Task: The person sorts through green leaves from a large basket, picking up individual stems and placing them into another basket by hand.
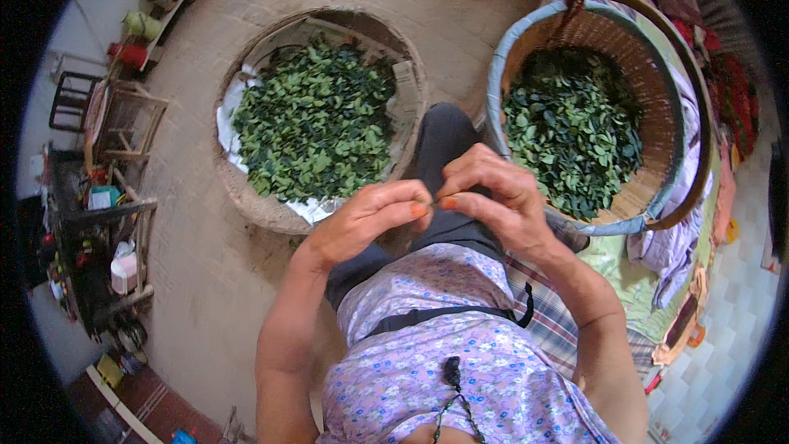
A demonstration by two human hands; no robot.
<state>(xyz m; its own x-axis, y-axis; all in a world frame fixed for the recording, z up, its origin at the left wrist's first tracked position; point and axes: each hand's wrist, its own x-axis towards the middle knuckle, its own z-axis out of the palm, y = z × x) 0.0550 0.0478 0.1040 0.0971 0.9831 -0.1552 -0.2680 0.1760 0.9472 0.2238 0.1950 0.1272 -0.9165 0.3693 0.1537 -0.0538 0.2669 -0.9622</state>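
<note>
My left hand (373, 214) and my right hand (496, 197) meet over my lap, thumbs pinched against fingers. Between their fingertips shows a tiny dark green bit (434, 202), perhaps a leaf stem; most of it is hidden. Beyond my left hand, a wide round container (259, 209) on the floor, lined with white sheeting and paper, holds a heap of loose green leaves (314, 126). To my right stands a deep wicker basket (653, 92) with a tall arched handle and a blue-grey wrapped rim. More green leaves (573, 135) lie inside it.
A bed or bench with a plaid cover (542, 302) runs along my right side, bearing a lilac garment (669, 246). Along the left wall are a wooden chair-like frame (132, 117) and a dark rack (92, 216) with various items. Bare floor (203, 296) shows between.
</note>
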